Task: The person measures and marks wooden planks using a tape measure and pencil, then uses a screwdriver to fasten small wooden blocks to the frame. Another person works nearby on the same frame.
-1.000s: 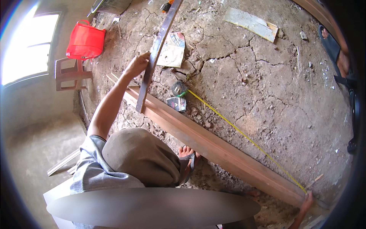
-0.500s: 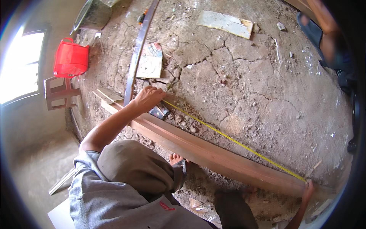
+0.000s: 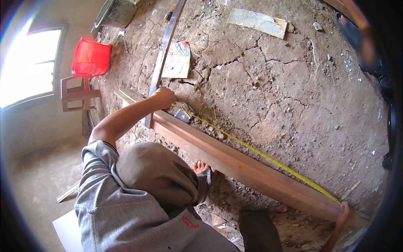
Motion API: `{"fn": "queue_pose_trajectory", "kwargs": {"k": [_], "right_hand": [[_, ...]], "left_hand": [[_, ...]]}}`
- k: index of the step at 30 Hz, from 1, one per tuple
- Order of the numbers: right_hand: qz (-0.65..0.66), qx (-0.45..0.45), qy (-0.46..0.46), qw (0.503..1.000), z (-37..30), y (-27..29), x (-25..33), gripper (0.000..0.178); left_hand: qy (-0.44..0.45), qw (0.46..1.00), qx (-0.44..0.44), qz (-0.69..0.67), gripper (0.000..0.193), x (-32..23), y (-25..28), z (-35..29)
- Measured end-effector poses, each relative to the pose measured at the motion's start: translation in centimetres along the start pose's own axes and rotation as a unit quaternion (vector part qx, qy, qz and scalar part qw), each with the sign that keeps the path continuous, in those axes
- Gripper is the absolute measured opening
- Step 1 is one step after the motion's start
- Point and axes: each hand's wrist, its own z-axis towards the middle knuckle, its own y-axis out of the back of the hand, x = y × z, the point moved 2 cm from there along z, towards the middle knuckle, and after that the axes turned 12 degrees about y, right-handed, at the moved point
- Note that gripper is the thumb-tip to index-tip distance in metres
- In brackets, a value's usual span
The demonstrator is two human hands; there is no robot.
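Observation:
A long reddish-brown wooden beam (image 3: pixel 235 163) with a stepped edge runs across the dirt floor in front of me. Along its far side stretches a yellow tape measure (image 3: pixel 260 154). My left hand (image 3: pixel 164 97) is closed on the tape's left end, close to where a dark narrow plank (image 3: pixel 167 46) meets the beam. At the beam's far right end, my right hand (image 3: pixel 344 213) grips the other end of the tape; its fingers show only partly. The tape's case cannot be made out.
Papers (image 3: pixel 178 61) lie beside the plank, and a pale board (image 3: pixel 258 23) is farther off. To the left are a red container (image 3: pixel 91 58), a brown plastic stool (image 3: pixel 75 94) and a dark bucket (image 3: pixel 115 13). Another person's leg (image 3: pixel 369 46) shows at upper right. Cracks and rubble cover the floor.
My left hand has moved left along the beam with the tape end, nearer to the dark plank. My right hand stays at the beam's right end. The whole view has shifted slightly.

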Motion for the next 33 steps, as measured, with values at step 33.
{"fn": "queue_pose_trajectory", "kwargs": {"k": [33], "right_hand": [[-0.038, -0.062, -0.009, 0.997, 2.2, 2.7, 9.7, 0.014]], "left_hand": [[-0.042, 0.843, -0.236, -0.481, 0.036, -3.9, -1.9, -2.5]]}}
